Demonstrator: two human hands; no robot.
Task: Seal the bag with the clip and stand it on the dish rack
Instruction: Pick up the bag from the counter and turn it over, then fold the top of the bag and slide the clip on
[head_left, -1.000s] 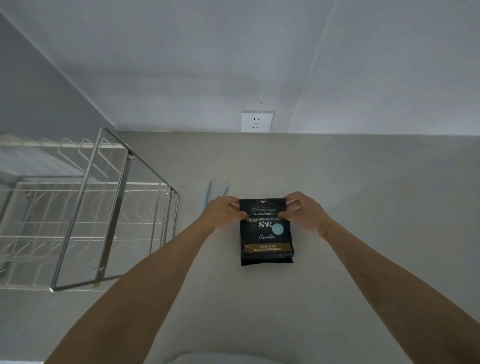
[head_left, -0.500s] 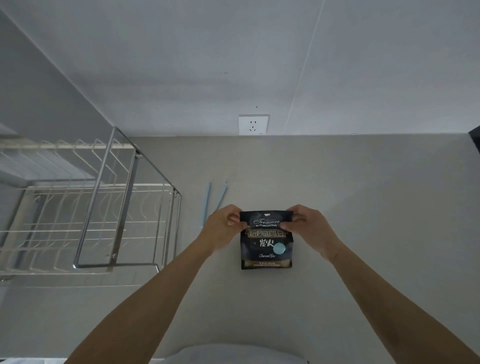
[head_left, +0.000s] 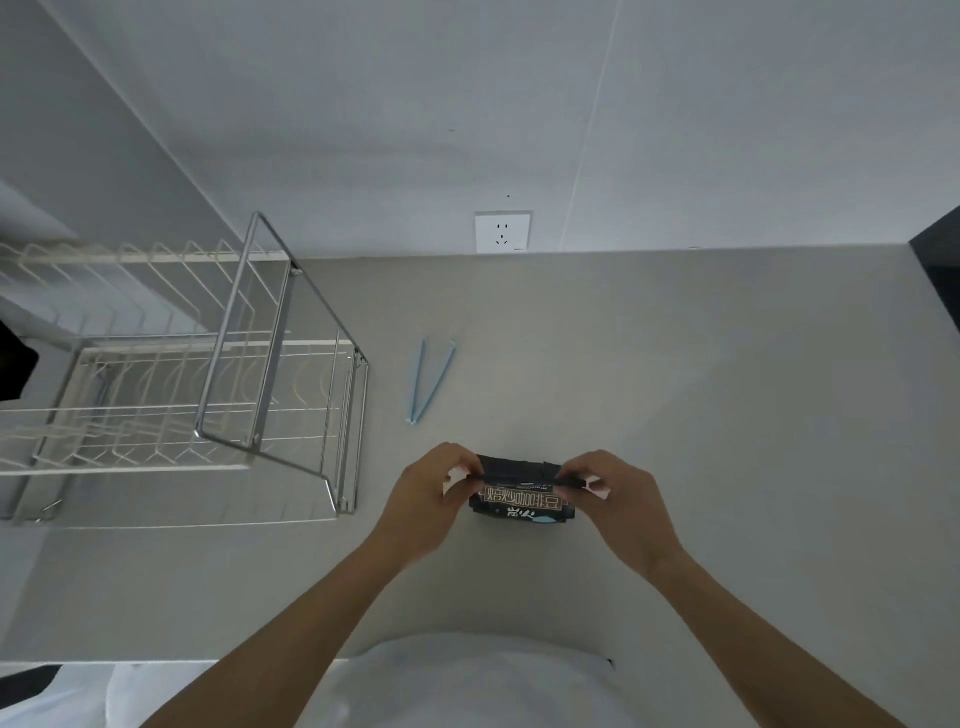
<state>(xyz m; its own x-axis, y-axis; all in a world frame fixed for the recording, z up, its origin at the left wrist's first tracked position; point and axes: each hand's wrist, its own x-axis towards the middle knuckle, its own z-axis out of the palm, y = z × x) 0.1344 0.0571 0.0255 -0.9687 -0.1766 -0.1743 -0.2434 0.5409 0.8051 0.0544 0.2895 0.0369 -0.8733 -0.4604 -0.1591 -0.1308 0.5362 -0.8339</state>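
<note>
Black bag (head_left: 522, 493) pinched at its folded top by your left hand (head_left: 423, 501) and right hand (head_left: 618, 501); blue clip (head_left: 430, 382) lies apart on the table (head_left: 701, 389).

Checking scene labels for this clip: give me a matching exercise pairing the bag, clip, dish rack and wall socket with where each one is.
Things:
1. bag
2. clip
3. dish rack
4. wall socket

Places:
A. on the wall above the counter's back edge
B. lying alone on the counter, spread open
C. pinched at its top between left hand and right hand
D. at the counter's left side

Pairs: 1-C, 2-B, 3-D, 4-A
</note>
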